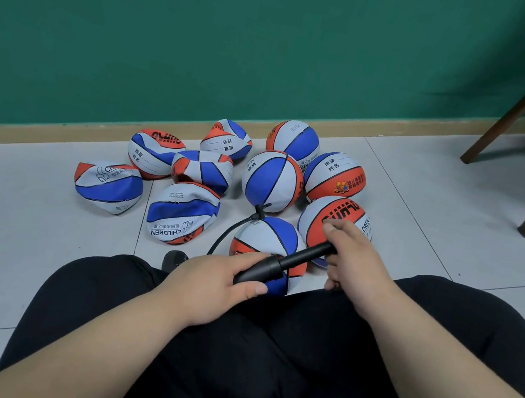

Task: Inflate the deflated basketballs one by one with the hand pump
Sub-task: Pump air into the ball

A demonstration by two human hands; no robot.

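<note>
Left hand [216, 281] clenched round the pump [278, 264] barrel, thumb on top, to hold it steady; right hand [353, 259] grasping the handle end, rod drawn partway out, so a stroke looks in progress. Pump lies across my lap, slanting up to the right, so both arms work it in line. Hose [225, 234] loops from the barrel's near end up to the top of the ball [268, 239] wedged between my knees [443, 316] on the floor [429, 192]; needle appears seated there, valve itself not resolved. Ball looks nearly round. Beyond it: four round balls [272, 181] grouped right, five flat balls [182, 213] left, sorted, I judge, to track what remains.
</note>
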